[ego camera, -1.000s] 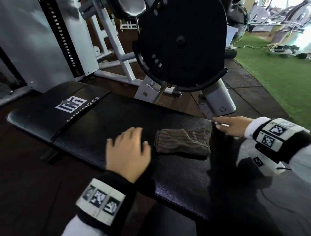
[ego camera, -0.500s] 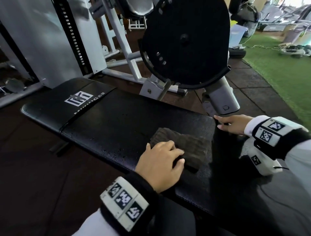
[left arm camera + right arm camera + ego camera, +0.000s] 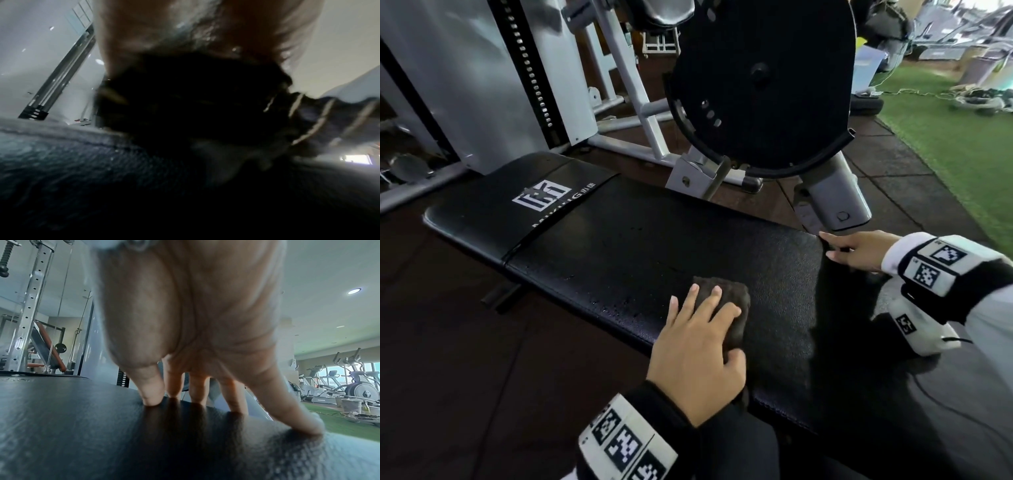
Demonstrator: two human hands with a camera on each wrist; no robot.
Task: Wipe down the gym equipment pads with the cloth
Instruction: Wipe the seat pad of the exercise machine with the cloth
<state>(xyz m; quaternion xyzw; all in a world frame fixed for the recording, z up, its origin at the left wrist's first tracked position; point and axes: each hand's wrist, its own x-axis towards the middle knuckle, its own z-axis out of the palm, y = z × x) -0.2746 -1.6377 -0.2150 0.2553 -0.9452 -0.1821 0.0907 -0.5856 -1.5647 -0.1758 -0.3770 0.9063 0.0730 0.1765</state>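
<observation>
Head view: dark ribbed cloth [image 3: 726,305] bunched under left hand [image 3: 697,349].

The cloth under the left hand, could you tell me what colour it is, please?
Dark brown cloth; the head view shows it best.

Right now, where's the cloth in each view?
Head: cloth lower centre, under the left hand, on the bench pad.
Left wrist: dark blurred mass at centre, below the palm.
Right wrist: not in it; only the right hand on the pad.
Shared landmark: the black bench pad.
</observation>
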